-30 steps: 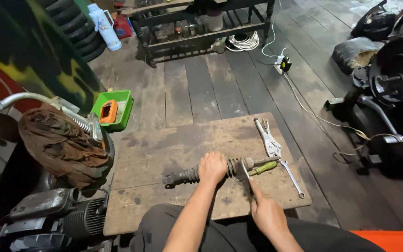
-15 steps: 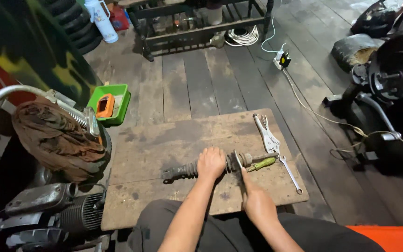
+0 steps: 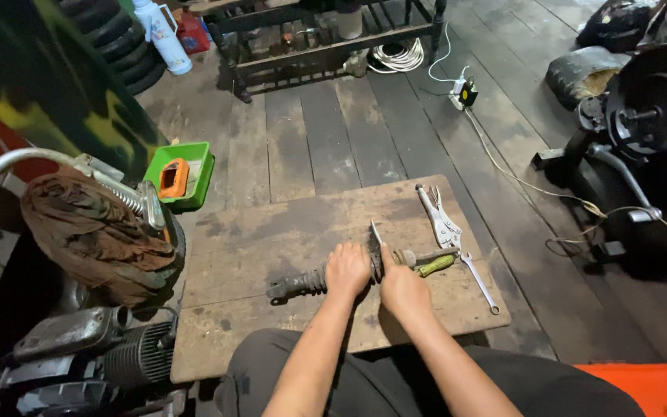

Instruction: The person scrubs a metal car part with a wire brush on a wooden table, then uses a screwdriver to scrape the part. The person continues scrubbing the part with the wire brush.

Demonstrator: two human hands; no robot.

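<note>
Prying in hand — shaft (image 3: 296,283) clamped by left hand (image 3: 347,269); right hand (image 3: 401,287) closed round blade (image 3: 376,234); steady leverage is judged needed next.

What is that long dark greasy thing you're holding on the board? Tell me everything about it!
The long dark part is a dirty shaft with a ribbed rubber boot, lying flat on the wooden board, running left to right. Its left end pokes out bare and looks like grimy metal. The left hand wraps around its middle. The right hand rests at its right end, pressing a thin metal blade against it. A rounded metal end shows just past the hands, near a green-handled tool.
</note>
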